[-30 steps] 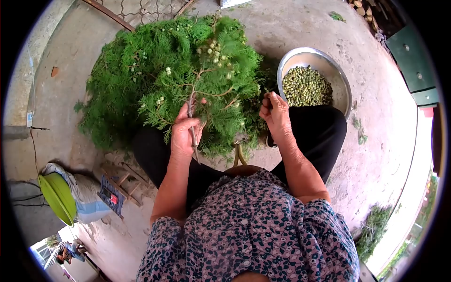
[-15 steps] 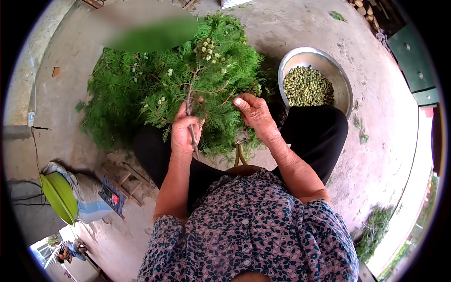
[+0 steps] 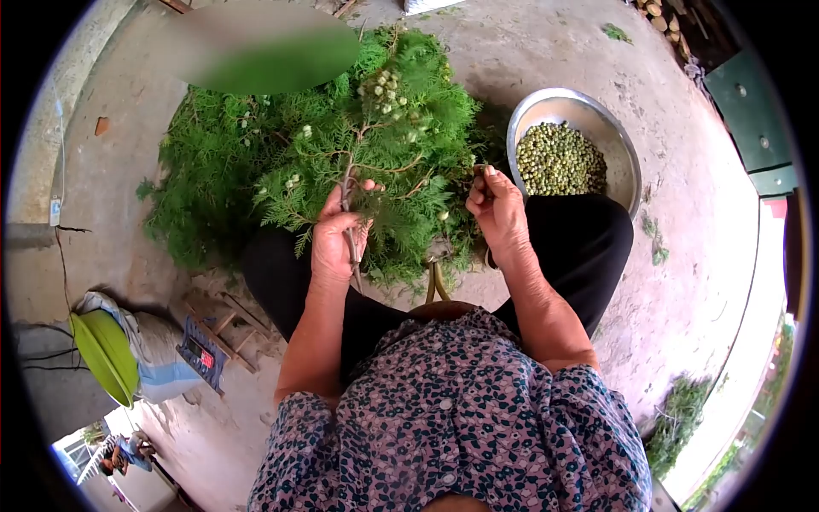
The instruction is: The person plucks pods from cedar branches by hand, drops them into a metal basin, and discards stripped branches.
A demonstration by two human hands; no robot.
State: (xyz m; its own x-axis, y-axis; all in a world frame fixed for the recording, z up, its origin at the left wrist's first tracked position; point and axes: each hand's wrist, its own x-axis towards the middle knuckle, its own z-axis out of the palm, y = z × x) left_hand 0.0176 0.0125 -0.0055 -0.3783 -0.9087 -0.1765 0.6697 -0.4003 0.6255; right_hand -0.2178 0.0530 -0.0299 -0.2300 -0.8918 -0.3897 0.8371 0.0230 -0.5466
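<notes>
My left hand (image 3: 339,235) is closed around the woody stem of a leafy evergreen branch (image 3: 347,183), held over the pile of cut greenery (image 3: 205,183). Pale green cones (image 3: 382,90) cluster near the branch's far end. To the right of the branch, my right hand (image 3: 501,209) is raised with its fingers pinched together; whatever lies between the fingertips is too small to make out. Close beside that hand, a metal basin (image 3: 621,141) holds many small green cones (image 3: 561,160).
A wooden frame seat (image 3: 226,328), a pale sack (image 3: 162,358) and a lime-green basin (image 3: 107,363) are at the lower left. Green cabinets (image 3: 751,111) stand at the right. Another person (image 3: 128,456) is far off at lower left. A blurred patch covers the upper left.
My right hand has moved away from the branch, rightward toward the metal basin, and its fingers have turned upward. My left hand keeps its hold on the branch, almost unmoved.
</notes>
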